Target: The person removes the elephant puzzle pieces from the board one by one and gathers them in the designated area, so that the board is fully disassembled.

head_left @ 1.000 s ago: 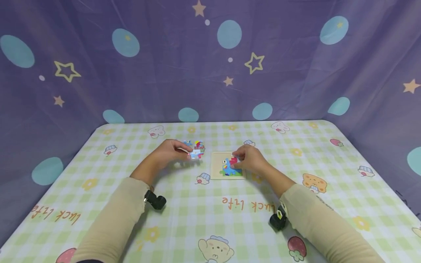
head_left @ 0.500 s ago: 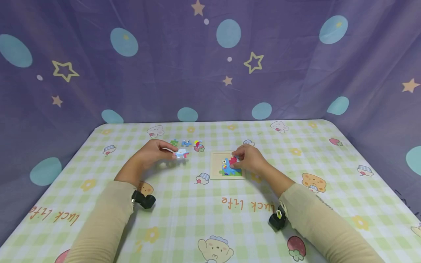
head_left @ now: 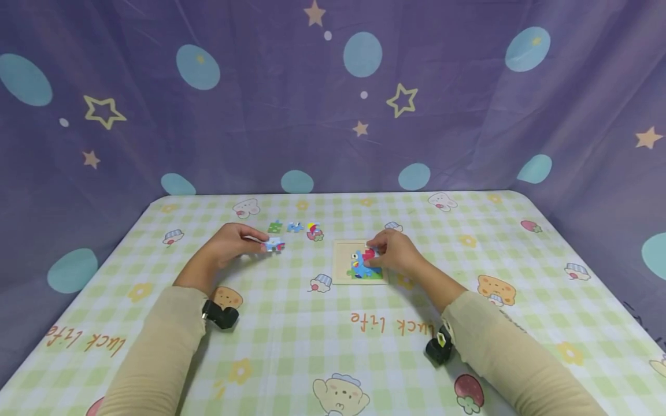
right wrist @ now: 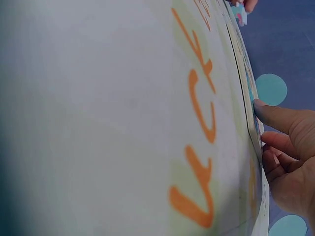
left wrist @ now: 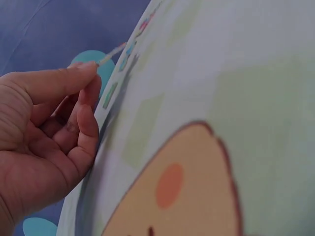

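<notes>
The left hand is pinching a flat light-blue, white and red jigsaw piece above the green-checked tablecloth; the right hand, its grip unclear, is touching blue-red-green pieces inside a square pale-wood tray.

- The surface has rounded far corners and wears a green-and-white checked cloth.
- The cloth's prints include flowers, cupcakes, strawberries, bears, rabbits and the words "luck life", which read upside down from the near side.
- A shallow wooden tray lies flat right of the middle, bare board showing along its left part.
- To the tray's left and farther back, three loose jigsaw pieces lie spaced apart in a row: a green piece, a blue piece, and a red, yellow and blue piece by a printed strawberry.
</notes>
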`<state>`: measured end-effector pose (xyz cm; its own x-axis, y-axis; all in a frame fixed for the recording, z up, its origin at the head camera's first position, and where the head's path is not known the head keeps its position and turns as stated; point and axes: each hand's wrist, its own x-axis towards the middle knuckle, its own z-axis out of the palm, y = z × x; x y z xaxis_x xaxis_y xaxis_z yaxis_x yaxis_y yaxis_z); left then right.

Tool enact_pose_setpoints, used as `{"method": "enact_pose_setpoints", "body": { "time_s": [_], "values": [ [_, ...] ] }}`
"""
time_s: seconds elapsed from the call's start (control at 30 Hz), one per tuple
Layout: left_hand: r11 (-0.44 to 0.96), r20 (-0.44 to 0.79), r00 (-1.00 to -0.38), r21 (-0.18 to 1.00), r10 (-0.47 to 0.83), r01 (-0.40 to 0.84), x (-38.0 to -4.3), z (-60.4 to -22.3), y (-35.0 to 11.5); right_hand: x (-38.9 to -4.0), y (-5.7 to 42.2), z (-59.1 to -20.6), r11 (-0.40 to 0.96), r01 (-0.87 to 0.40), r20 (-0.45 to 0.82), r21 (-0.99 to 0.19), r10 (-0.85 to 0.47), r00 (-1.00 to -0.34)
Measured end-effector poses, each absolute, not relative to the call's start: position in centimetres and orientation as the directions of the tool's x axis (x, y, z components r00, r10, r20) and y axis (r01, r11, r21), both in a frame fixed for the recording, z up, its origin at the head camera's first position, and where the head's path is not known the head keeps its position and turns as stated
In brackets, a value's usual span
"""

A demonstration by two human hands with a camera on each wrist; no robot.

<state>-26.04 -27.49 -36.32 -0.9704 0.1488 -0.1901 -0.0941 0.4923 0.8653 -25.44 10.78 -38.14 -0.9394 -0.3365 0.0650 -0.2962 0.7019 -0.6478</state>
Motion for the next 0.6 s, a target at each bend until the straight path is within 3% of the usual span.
{"method": "enact_pose_setpoints", "body": {
  "time_s": [0.23,0.6],
  "values": [
    [0.576,-0.181,-0.980,0.811,0.076,-0.105,-26.32,-36.53,-27.80,-25.45,10.78,-38.27,0.705,-0.282,0.057,-0.651,-0.325,-0.944],
    [0.584,-0.150,-0.987,0.807,0.053,-0.091,-26.44,-36.97,-28.20,-25.43,10.67,-38.40,0.705,-0.281,0.057,-0.652,-0.324,-0.944]
  ]
}}
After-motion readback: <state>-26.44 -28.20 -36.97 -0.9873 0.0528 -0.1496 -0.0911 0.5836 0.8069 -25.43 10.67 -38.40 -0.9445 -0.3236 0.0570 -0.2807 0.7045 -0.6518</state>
